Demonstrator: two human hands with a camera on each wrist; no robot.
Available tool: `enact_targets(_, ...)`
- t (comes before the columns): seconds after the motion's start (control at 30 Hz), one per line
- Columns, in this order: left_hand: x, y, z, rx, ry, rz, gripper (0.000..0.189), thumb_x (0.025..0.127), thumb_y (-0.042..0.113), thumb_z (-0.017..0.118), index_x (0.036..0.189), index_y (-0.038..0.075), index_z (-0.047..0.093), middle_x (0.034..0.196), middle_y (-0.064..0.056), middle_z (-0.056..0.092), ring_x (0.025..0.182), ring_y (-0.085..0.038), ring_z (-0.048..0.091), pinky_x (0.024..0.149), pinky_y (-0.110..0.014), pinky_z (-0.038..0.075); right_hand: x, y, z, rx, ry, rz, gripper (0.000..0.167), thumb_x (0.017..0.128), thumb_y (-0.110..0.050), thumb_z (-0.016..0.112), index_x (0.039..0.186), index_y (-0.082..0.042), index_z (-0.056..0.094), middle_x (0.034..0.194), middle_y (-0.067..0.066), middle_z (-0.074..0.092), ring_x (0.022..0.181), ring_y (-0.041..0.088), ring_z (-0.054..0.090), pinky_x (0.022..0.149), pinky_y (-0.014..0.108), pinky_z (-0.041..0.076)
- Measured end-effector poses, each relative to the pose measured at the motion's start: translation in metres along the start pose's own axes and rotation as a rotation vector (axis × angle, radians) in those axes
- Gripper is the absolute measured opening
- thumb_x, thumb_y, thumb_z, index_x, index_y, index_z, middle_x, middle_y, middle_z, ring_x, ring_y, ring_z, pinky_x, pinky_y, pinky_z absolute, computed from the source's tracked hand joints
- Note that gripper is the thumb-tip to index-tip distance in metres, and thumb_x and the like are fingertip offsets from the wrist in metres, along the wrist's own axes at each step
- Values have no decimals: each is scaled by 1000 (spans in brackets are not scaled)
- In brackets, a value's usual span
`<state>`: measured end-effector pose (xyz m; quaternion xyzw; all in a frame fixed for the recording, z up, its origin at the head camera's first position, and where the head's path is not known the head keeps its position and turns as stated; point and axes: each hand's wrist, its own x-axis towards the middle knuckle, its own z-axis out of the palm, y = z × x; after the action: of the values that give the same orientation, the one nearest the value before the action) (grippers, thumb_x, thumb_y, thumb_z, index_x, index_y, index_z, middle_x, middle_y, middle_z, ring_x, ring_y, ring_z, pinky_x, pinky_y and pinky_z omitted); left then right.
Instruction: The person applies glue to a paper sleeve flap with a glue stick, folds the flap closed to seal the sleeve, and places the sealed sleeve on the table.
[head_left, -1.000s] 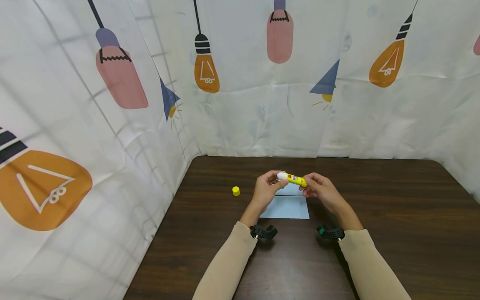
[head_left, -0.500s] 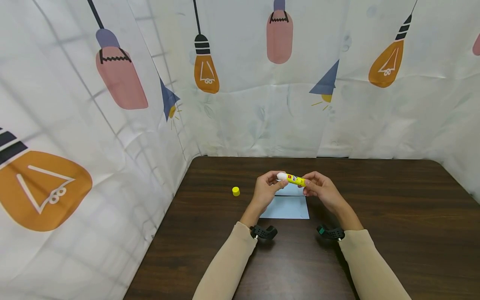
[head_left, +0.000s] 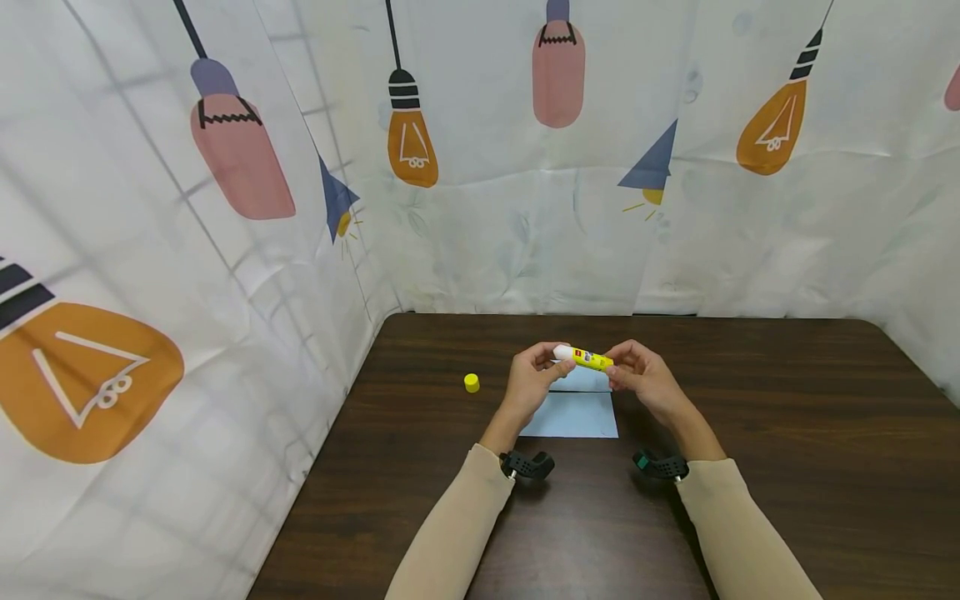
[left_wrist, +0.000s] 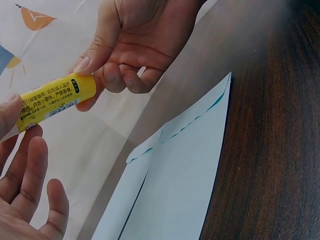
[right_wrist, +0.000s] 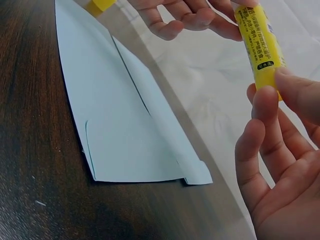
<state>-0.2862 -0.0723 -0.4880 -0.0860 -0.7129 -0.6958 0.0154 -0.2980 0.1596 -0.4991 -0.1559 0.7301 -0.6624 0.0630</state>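
A yellow glue stick [head_left: 592,360] with a white end is held up over the paper, slanting slightly down to the right. My left hand [head_left: 527,385] pinches it near the white end between thumb and fingers. The thumb and fingertips of my right hand [head_left: 651,385] grip its yellow base. Beneath lies a light blue folded sheet of paper [head_left: 573,417], with a dark line across it and thin teal lines along one end in the left wrist view. Its far part is partly hidden by the hands. The yellow cap [head_left: 472,383] stands on the table, left of my left hand.
The dark wood table [head_left: 787,467] reaches back to a white printed curtain [head_left: 510,233], which also runs along the left side. Each wrist wears a black strap, such as the left strap [head_left: 528,464].
Fingers of my right hand have shifted slightly upward around the base of the glue stick. My left hand, the paper and the cap stay in place.
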Motion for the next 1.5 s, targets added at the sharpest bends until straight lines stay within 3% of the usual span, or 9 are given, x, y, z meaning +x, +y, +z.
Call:
enact_targets(0.13, 0, 0, 0, -2, 1, -5, 32, 90, 18, 79, 120, 9, 73, 116, -10, 73, 84, -9, 63, 86, -44, 56, 0, 0, 0, -3, 7, -1, 30, 99, -12, 68, 122, 2, 54, 102, -8, 67, 78, 10, 64, 76, 23, 58)
enact_targets(0.27, 0, 0, 0, -13, 0, 3, 32, 90, 18, 80, 119, 8, 73, 115, -11, 73, 86, -9, 64, 87, -43, 57, 0, 1, 0, 6, 5, 17, 25, 100, -13, 67, 120, -4, 56, 101, -6, 66, 78, 11, 65, 76, 24, 59)
enact_targets(0.43, 0, 0, -1, -19, -3, 15, 31, 90, 16, 80, 119, 7, 73, 114, -11, 73, 89, -9, 64, 86, -38, 58, 1, 2, -1, 42, -6, 79, 22, 105, -27, 60, 119, -11, 60, 96, -1, 69, 78, 14, 68, 77, 27, 60)
enact_targets(0.57, 1, -1, -1, -12, -8, 19, 31, 90, 17, 79, 120, 8, 73, 112, -9, 72, 88, -10, 63, 86, -37, 58, 1, 2, -1, 42, -31, 110, 30, 106, -35, 56, 119, -8, 59, 95, 0, 74, 77, 13, 69, 77, 28, 60)
enact_targets(0.7, 1, -2, -1, -6, -10, 21, 32, 90, 16, 80, 120, 7, 72, 113, -9, 72, 88, -10, 62, 83, -33, 58, 0, 1, 0, 28, -37, 82, 32, 106, -30, 56, 121, -2, 57, 94, 0, 73, 77, 15, 69, 77, 27, 60)
enact_targets(1.0, 2, -2, 0, -16, -8, 18, 31, 90, 16, 80, 120, 9, 73, 116, -10, 73, 88, -10, 62, 79, -26, 55, -2, 0, -2, -3, 6, 18, 27, 103, -19, 62, 122, -1, 57, 104, 17, 70, 77, 13, 65, 76, 26, 60)
enact_targets(1.23, 3, -3, 1, -18, 1, 14, 31, 89, 17, 80, 118, 9, 74, 114, -9, 73, 88, -11, 61, 81, -31, 56, -3, 0, 0, -20, 29, -14, 31, 100, -15, 67, 122, 3, 56, 100, -6, 68, 78, 12, 64, 75, 25, 58)
enact_targets(1.5, 2, -3, 1, -24, 10, 21, 31, 90, 17, 79, 119, 7, 73, 111, -11, 74, 82, -10, 63, 88, -49, 57, -2, 2, 1, -37, 61, -39, 28, 97, -15, 71, 119, -2, 60, 101, -10, 71, 77, 12, 63, 74, 24, 57)
